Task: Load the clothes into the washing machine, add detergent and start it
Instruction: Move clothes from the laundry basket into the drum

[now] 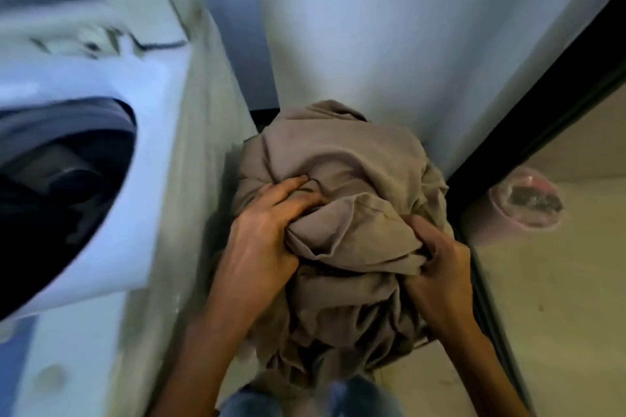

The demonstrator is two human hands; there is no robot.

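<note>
A big crumpled bundle of beige-brown cloth [342, 179] fills the middle of the view, between a white wall and the floor. My left hand [261, 234] grips a fold on the bundle's left side, fingers dug into the fabric. My right hand [437, 267] grips the cloth on its right side. To the left stands the white washing machine [145, 105], blurred, with its round drum opening [57, 186] dark and open; something dark lies inside.
A white wall panel [389, 27] rises behind the bundle. A black door frame [542, 88] runs diagonally on the right, with a pink lidded container [528, 200] on the beige floor beyond it. A grey concrete strip [189, 179] separates machine and bundle.
</note>
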